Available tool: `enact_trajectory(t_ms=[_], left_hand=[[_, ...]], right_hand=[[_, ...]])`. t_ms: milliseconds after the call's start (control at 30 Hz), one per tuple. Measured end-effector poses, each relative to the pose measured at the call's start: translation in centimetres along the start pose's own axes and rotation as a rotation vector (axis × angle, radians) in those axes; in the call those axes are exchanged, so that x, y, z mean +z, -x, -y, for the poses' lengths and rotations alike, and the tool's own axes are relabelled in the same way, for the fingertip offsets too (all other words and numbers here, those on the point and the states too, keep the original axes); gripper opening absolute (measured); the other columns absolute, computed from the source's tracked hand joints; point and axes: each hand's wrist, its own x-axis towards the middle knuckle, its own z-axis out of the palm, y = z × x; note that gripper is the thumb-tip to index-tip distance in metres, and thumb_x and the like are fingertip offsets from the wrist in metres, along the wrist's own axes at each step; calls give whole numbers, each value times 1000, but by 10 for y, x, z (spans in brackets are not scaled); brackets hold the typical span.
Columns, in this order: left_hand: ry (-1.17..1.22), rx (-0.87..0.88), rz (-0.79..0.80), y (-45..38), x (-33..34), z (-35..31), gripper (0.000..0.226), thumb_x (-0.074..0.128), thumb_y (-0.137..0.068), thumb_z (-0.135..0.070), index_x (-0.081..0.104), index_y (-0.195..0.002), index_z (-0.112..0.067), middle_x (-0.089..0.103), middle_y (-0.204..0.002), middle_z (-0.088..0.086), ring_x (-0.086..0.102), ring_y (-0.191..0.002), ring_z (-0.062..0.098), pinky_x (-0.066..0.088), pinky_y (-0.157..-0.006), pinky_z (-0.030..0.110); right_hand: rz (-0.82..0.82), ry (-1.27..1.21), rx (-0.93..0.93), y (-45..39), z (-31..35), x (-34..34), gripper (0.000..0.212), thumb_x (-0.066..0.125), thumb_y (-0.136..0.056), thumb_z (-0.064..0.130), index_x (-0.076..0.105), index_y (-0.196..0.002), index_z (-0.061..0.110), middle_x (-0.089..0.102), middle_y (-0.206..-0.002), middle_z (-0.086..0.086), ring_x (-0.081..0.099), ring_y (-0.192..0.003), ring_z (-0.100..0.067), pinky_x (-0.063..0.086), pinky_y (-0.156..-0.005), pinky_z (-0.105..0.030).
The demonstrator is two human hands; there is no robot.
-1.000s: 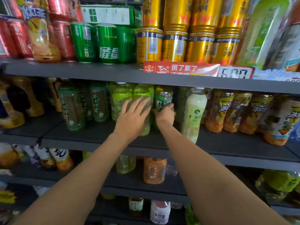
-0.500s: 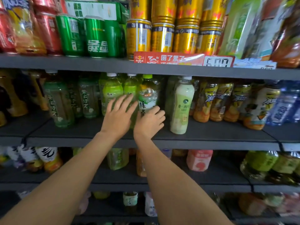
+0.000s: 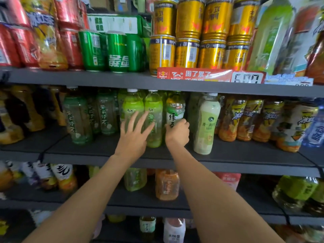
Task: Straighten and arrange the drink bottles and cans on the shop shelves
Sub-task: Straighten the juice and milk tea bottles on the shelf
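Two bare hands up at the middle shelf [image 3: 245, 153], among the green drink bottles. Left hand [image 3: 133, 135] flat and spread, fingers straight, laid against the fronts of two pale green bottles [image 3: 154, 120] standing side by side; touching or just short of them, cannot tell. Right hand [image 3: 177, 134] curled round the lower part of a green tea bottle [image 3: 175, 109] with a white label, gripping it upright just right of the pale green pair. Just beside that, on the right, a milky pale bottle [image 3: 206, 125] set further forward on the shelf. Further right, a row of yellow iced tea bottles [image 3: 245, 120]; further left, darker green tea bottles [image 3: 77, 120]. On the shelf above, gold cans [image 3: 187, 53] stacked two high, green cans [image 3: 117, 51] beside them, red cans [image 3: 70, 46] at far left. Lower shelves blurred, with an orange bottle [image 3: 167, 185] below the hands.
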Motion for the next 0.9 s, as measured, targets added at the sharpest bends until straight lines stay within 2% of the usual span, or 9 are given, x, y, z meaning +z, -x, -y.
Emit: enact_trajectory(t_ms=[100,200,267,367,433,500,567,767,900], left_hand=[[22,30,-14,7,6,4,70,83,-50,-5,64,-117,-13,52,-134,16,38,-126,32,45,-89,59],[-3,71,-54,13,9,10,63,83,-54,-6,66,-115,-11,57,-131,12,53,-122,29,46,-91,54],[20,31,-60,21,13,11,61,81,-55,-6,66,-114,-10,59,-127,13,51,-119,30,47,-89,53],[167,-223,-20,33,13,5,57,74,-62,-2,60,-116,-9,51,-123,19,45,-109,38,51,-80,52],[360,-442,25,32,6,1,54,63,-77,-3,50,-129,-15,32,-139,18,37,-120,40,48,-88,49],[518,-550,105,27,0,-1,55,52,-88,-7,38,-139,-24,16,-152,12,38,-127,33,43,-95,40],[579,-538,144,24,-3,-2,58,50,-91,-8,31,-142,-27,18,-155,9,50,-120,31,43,-95,39],[575,-425,262,30,1,5,71,50,-91,-10,13,-149,-30,7,-157,14,59,-105,35,49,-89,42],[571,-479,233,23,3,-4,70,52,-91,-13,15,-148,-27,2,-157,11,47,-123,34,44,-93,39]], right_hand=[[44,-43,23,-14,4,0,54,65,-86,29,40,-127,3,46,-131,-14,48,-121,-33,44,-88,-41],[56,-30,21,-14,4,7,62,65,-86,25,32,-133,2,37,-138,-16,40,-128,-33,40,-96,-41],[-24,-18,25,-3,-2,12,64,64,-87,21,28,-136,2,31,-139,-18,35,-129,-35,38,-100,-40],[-123,-66,-87,26,-12,22,48,61,-88,18,37,-128,3,38,-129,-15,44,-118,-32,44,-89,-37],[3,-63,-166,38,-14,28,51,62,-89,24,36,-128,3,41,-129,-14,47,-118,-30,45,-86,-34],[145,-11,-173,39,-8,29,57,62,-88,28,33,-130,2,42,-134,-15,48,-121,-30,45,-88,-36],[201,62,-161,32,-3,26,53,62,-89,28,35,-127,3,45,-133,-16,49,-121,-32,45,-87,-39],[244,185,-197,29,4,27,44,59,-91,27,40,-121,2,52,-126,-18,52,-118,-34,45,-87,-40],[96,229,-269,27,-8,18,44,48,-95,34,39,-128,6,44,-129,-16,45,-120,-33,46,-83,-38]])
